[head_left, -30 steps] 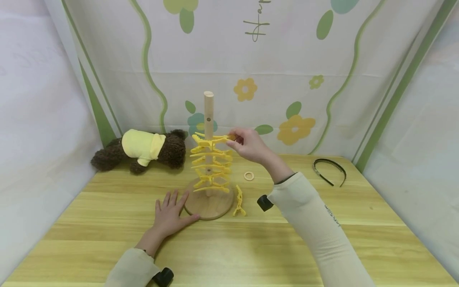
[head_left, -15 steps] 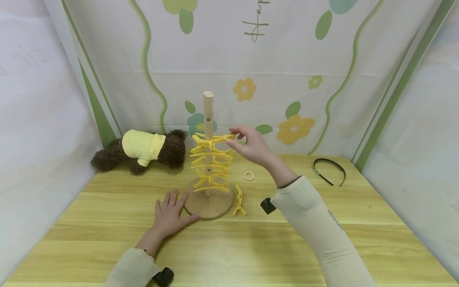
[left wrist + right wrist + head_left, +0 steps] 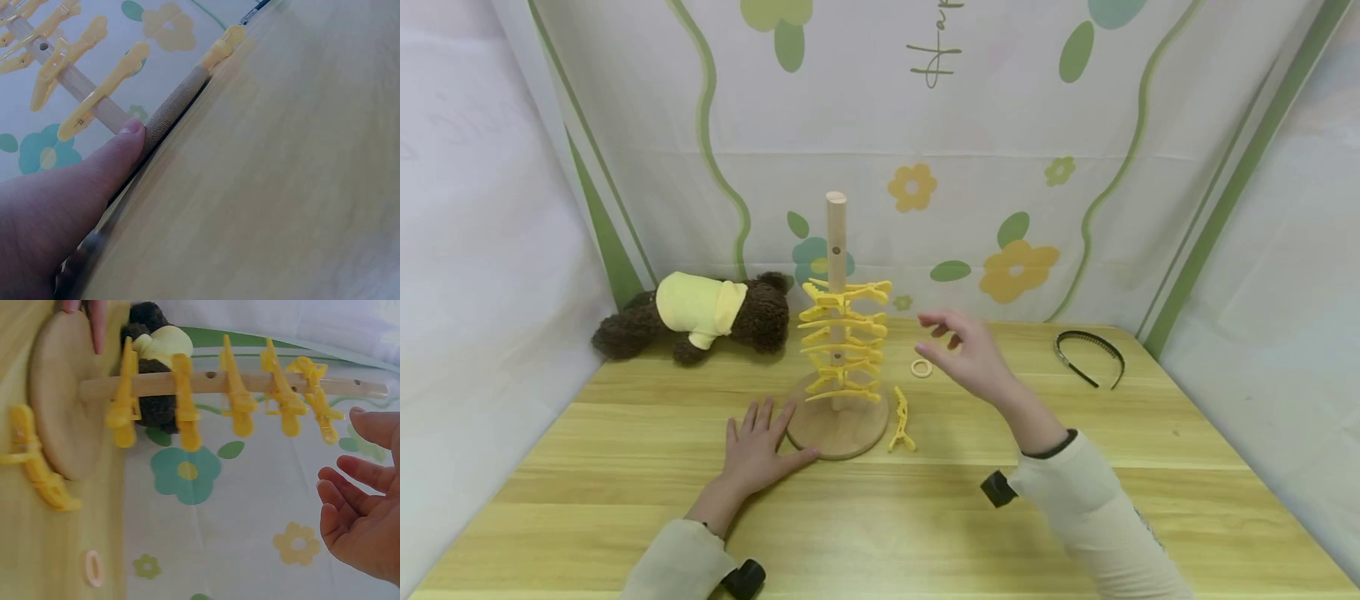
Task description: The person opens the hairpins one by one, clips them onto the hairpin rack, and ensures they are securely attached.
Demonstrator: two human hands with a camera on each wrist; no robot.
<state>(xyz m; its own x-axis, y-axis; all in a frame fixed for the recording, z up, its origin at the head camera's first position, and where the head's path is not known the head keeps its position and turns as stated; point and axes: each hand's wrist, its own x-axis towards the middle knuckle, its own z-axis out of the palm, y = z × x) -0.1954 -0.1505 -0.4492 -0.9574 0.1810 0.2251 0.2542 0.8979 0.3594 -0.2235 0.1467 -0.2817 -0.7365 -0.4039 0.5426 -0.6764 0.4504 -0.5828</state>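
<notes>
Several yellow alligator hair clips [image 3: 239,394] are clamped one above another on an upright wooden post [image 3: 837,229] with a round wooden base [image 3: 827,437]. My left hand [image 3: 752,454] lies with fingers spread at the base's left edge; its thumb touches the rim in the left wrist view. To the right of the post hovers my right hand [image 3: 973,358], fingers loosely bent and nothing in them. It is apart from the topmost clip [image 3: 872,292]. One more yellow hair clip [image 3: 901,421] lies on the table just right of the base.
A small pale ring [image 3: 913,367] lies on the table [image 3: 1150,500] behind the loose clip. A black headband [image 3: 1093,337] is at the back right. At the back left a brown teddy bear [image 3: 696,302] in a yellow shirt lies sideways. Printed cloth walls surround the table.
My right hand has let go of the topmost clip and moved away to the right and down. That clip stays on the post. My left hand has not moved.
</notes>
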